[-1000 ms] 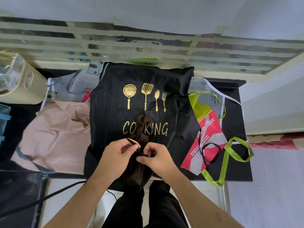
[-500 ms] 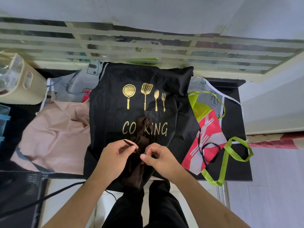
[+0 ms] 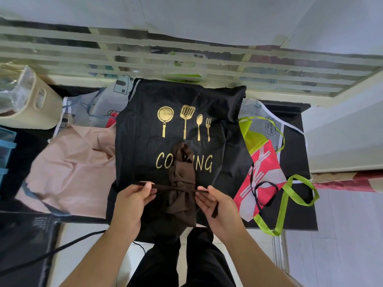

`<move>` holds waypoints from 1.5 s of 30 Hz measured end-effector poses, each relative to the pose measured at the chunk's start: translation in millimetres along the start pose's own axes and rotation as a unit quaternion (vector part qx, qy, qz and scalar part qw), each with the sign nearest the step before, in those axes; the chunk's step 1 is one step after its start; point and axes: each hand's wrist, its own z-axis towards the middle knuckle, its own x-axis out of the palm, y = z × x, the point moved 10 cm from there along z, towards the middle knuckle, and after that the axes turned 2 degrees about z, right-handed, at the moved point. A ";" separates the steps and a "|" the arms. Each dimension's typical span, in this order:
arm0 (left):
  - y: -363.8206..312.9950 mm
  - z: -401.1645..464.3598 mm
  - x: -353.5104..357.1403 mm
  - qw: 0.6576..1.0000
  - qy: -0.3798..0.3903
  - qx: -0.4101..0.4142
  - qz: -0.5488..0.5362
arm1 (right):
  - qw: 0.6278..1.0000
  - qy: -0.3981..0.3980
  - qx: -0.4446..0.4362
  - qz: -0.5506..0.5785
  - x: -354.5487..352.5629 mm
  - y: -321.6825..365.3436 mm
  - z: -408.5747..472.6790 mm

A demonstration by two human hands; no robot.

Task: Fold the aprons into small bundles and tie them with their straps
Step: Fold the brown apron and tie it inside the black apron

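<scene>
A brown apron bundle lies lengthwise on a flat black apron printed with gold utensils and "COOKING". A brown strap runs across the bundle's middle, drawn taut sideways. My left hand pinches the strap's left end, just left of the bundle. My right hand pinches the right end, whose tail hangs down over the palm. Both hands sit at the table's near edge.
A pink apron lies left of the black one. On the right sits a red-and-grey apron with lime green straps, over a grey printed apron. A beige bin stands far left. A barred window runs behind the dark table.
My hands were close together over the bundle's middle, working the strap. They have now moved apart, left and right, pulling the strap ends out straight across the bundle.
</scene>
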 end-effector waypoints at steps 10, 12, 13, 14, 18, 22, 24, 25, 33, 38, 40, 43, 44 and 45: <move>40.8 13.5 17.9 0.905 -0.016 -0.159 -0.394 | 0.977 -0.113 -0.009 0.182 -34.0 -0.6 6.6; 37.1 17.7 11.3 0.925 -0.024 -0.140 -0.351 | 0.982 -0.130 -0.014 0.138 -42.9 9.0 8.4; 32.3 17.9 8.2 0.940 -0.023 -0.122 -0.317 | 0.986 -0.129 -0.019 0.103 -44.5 13.8 8.2; 23.8 15.5 7.1 0.958 -0.015 -0.098 -0.268 | 0.990 -0.122 -0.030 0.063 -44.5 19.1 8.6; -9.7 3.4 10.0 0.999 0.009 0.012 -0.043 | 0.978 -0.065 -0.100 -0.171 -26.0 44.3 4.5; -20.0 3.4 6.4 0.991 -0.011 0.043 0.125 | 0.915 -0.032 -0.120 -0.384 -8.2 48.8 0.5; -29.5 -2.4 3.9 0.970 -0.052 0.099 0.216 | 0.891 -0.006 -0.141 -0.431 3.6 49.7 -2.6; -42.2 -10.6 2.6 0.947 -0.086 0.163 0.264 | 0.881 0.003 -0.157 -0.447 9.3 51.0 -4.1; -40.7 -42.5 80.0 0.683 0.124 0.408 0.592 | 0.457 0.014 -0.366 -0.810 52.1 43.3 -31.7; -26.7 -24.1 68.6 0.712 0.152 0.296 0.619 | 0.494 0.049 -0.293 -0.817 42.8 30.9 -19.7; -17.8 -17.4 60.1 0.752 0.191 0.222 0.591 | 0.591 0.057 -0.193 -0.781 32.4 29.0 -12.9; -20.9 -19.8 53.2 0.809 0.250 0.166 0.506 | 0.633 0.038 -0.156 -0.757 22.6 31.7 -11.0; -23.7 -23.3 53.3 0.825 0.273 0.153 0.471 | 0.636 0.033 -0.158 -0.755 21.4 33.2 -11.5; -26.6 -29.0 55.4 0.840 0.299 0.140 0.430 | 0.642 0.031 -0.160 -0.749 21.3 33.5 -12.5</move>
